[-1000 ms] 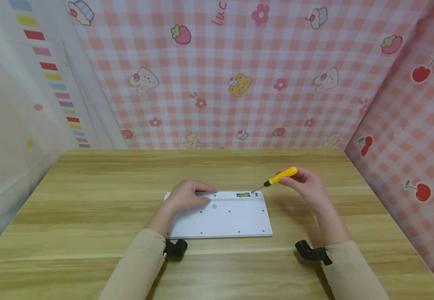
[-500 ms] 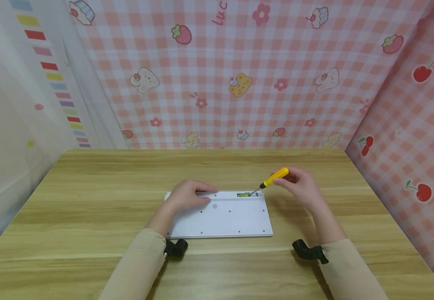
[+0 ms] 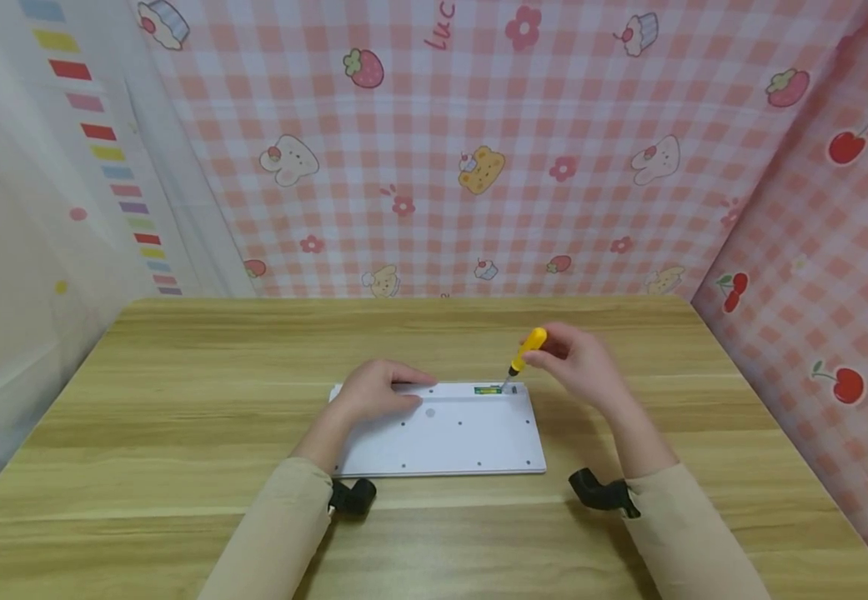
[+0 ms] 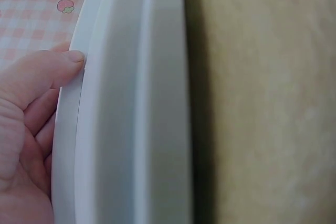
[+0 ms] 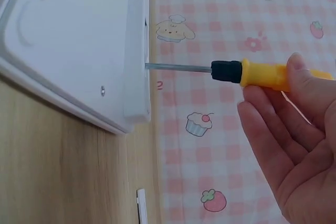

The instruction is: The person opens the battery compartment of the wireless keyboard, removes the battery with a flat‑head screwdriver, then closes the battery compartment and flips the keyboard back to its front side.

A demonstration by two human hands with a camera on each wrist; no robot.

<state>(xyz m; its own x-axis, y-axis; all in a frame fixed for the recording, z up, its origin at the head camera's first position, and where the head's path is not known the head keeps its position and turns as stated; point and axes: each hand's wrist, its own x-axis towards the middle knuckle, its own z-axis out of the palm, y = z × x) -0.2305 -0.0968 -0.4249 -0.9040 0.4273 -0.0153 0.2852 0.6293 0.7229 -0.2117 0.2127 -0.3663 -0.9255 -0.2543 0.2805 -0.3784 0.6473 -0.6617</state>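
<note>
A white keyboard [image 3: 441, 442] lies underside up on the table, small screws dotted over its back. Near its far right end a battery bay is uncovered, with a green and yellow battery [image 3: 488, 390] inside. My left hand [image 3: 372, 392] grips the far left part of the keyboard, thumb on top and fingers over the far edge. Between thumb and fingers my right hand [image 3: 579, 365] holds a yellow-handled screwdriver [image 5: 265, 74] with a black collar. The tool slants steeply, its tip at the bay just right of the battery. In the right wrist view the tip is hidden by the keyboard's raised edge.
The wooden table [image 3: 253, 350] reaches back to a pink checked cloth [image 3: 418, 125]. A small white strip with a dark edge [image 5: 142, 205] lies on the table in the right wrist view. Black camera mounts [image 3: 602, 490] sit at both wrists.
My right hand has moved left and tipped the screwdriver from a low slant to nearly upright, its tip staying at the battery bay. The left hand and keyboard have not moved.
</note>
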